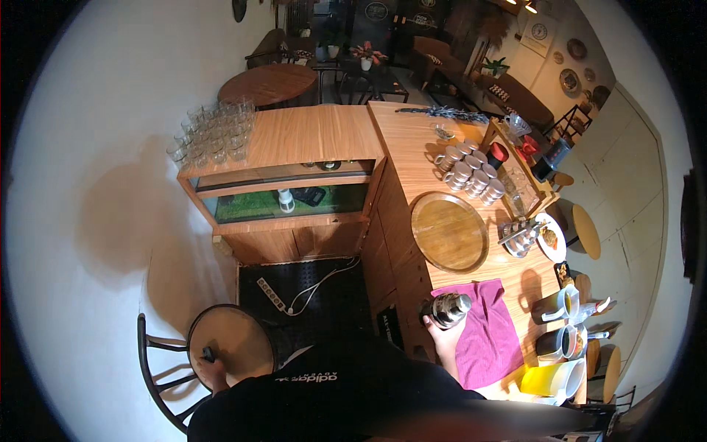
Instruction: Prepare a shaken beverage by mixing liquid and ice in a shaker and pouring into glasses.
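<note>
My right hand (442,337) is wrapped round a shiny metal cocktail shaker (451,310). It is at the counter's inner edge, beside a crumpled magenta cloth (487,339). Low on the left, my left hand (216,374) is over the round tan seat of a black-framed chair (234,331). Its fingers are closed on a small dark object (209,354), too small to name. A round wooden tray (451,232) lies beyond the cloth.
Several mugs (471,171) stand behind the tray. Pitchers, one with yellow liquid (541,379), line the counter's right side near a white plate (552,236). Glasses (213,132) crowd the left cabinet top. A power strip (270,293) with a white cable lies on the floor.
</note>
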`<state>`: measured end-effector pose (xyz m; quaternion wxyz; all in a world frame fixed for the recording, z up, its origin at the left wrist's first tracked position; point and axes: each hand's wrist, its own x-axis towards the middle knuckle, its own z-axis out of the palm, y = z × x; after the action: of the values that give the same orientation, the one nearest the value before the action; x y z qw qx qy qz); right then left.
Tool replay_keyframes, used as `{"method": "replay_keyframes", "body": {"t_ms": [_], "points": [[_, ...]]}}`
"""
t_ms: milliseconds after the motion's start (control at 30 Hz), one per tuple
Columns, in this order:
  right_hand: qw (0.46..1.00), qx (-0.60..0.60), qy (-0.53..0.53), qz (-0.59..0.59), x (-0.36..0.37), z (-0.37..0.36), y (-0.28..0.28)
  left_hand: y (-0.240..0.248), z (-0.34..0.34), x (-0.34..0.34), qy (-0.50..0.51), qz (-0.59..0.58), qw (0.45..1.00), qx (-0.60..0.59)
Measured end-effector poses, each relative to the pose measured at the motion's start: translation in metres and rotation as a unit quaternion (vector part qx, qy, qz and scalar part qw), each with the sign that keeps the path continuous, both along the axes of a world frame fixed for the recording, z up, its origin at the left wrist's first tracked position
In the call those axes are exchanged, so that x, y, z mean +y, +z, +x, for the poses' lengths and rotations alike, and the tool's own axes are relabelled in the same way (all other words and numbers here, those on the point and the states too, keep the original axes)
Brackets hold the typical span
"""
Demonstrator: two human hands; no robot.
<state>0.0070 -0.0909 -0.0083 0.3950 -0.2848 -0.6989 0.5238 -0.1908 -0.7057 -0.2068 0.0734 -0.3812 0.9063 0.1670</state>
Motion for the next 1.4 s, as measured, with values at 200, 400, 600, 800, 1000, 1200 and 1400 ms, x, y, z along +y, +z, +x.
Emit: {"method": "replay_keyframes", "body": {"t_ms": [200,400,600,800,1000,1200,1400], "points": [[0.999,0.026,0.001,-0.032,-0.003,-0.002,0.01,-0.005,0.01,-0.014,-0.175,0.248,0.928,0.217],[0.999,0.015,0.009,-0.051,0.007,0.005,0.002,-0.016,0.007,-0.043,-0.106,0.461,0.867,0.153],[0.999,-0.036,0.01,0.007,0.024,0.009,-0.022,0.016,-0.012,-0.025,-0.074,0.586,0.794,0.143],[0.998,0.01,0.055,0.001,0.027,0.014,-0.003,0.04,0.003,-0.019,0.06,0.652,0.743,0.139],[0.998,-0.02,0.062,0.003,0.02,0.02,0.005,0.042,0.006,-0.005,0.016,0.628,0.76,0.169],[0.997,-0.013,0.077,0.019,0.014,0.024,0.004,0.028,0.013,-0.03,0.038,0.647,0.75,0.133],[0.996,-0.036,0.064,0.044,0.009,0.031,0.003,0.035,0.004,-0.016,0.026,0.619,0.774,0.129]]}}
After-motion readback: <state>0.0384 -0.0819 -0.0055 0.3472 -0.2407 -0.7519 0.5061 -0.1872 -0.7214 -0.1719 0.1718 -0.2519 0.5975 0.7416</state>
